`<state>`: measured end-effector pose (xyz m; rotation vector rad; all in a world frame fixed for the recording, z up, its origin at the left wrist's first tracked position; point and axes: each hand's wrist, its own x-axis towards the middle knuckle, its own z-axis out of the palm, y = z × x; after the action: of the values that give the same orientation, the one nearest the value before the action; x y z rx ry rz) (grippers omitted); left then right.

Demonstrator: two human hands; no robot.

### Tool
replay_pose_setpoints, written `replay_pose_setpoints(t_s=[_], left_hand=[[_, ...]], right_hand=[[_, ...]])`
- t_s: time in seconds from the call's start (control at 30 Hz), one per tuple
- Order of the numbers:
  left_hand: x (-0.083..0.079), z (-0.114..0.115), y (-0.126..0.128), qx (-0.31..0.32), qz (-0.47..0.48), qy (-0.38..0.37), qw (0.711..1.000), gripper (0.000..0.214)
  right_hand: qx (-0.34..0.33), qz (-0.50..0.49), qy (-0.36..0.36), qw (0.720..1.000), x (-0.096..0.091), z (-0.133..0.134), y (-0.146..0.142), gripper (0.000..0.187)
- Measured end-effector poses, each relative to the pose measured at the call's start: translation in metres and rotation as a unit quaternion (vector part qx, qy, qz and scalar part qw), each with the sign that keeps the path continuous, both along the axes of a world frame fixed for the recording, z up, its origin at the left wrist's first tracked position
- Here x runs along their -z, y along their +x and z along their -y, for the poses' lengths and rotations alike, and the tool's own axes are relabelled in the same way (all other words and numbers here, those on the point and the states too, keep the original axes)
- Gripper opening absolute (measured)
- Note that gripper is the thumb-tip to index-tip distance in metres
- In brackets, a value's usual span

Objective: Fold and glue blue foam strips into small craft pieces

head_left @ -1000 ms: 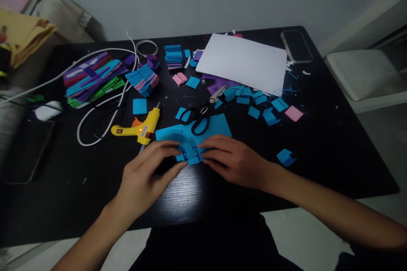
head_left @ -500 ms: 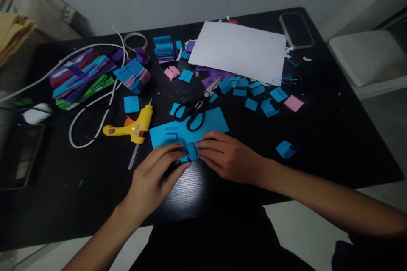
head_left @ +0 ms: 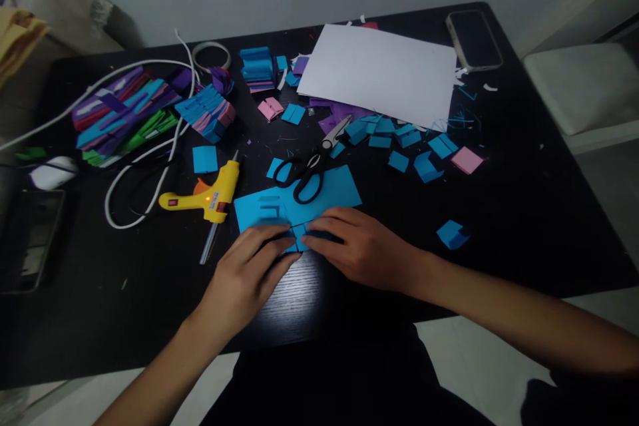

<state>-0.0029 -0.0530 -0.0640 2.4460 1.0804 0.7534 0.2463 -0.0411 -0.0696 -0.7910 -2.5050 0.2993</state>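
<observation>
A small folded piece of blue paper (head_left: 299, 237) lies at the near edge of a blue paper sheet (head_left: 335, 188), pressed between the fingers of both hands. My left hand (head_left: 249, 259) has its fingers closed on the left side of the piece. From the right, my right hand (head_left: 354, 243) pinches and presses the same piece, its fingertips covering part of it. Black-handled scissors (head_left: 312, 163) rest partly on the sheet. To the left lies a yellow glue gun (head_left: 212, 200) with its light glowing and a glue stick out of its back.
Small folded blue paper pieces (head_left: 399, 161) and a pink one (head_left: 467, 160) are scattered right of the scissors. White paper (head_left: 382, 73) lies behind, with a phone (head_left: 474, 40) at back right. Bundled colored strips (head_left: 124, 113) and a white cable (head_left: 174, 140) occupy the left.
The folded blue piece, raised at its middle before, now lies flatter. My right fingers have shifted left onto it. The view has moved slightly.
</observation>
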Motion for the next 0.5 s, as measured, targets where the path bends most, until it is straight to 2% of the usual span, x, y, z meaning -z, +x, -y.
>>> replay_pose_setpoints(t_s=[0.5], left_hand=[[-0.0004, 0.0048, 0.0047, -0.002, -0.037, 0.024, 0.999, 0.028]], right_hand=[[0.012, 0.027, 0.019, 0.999, 0.0009, 0.0031, -0.0026, 0.024]])
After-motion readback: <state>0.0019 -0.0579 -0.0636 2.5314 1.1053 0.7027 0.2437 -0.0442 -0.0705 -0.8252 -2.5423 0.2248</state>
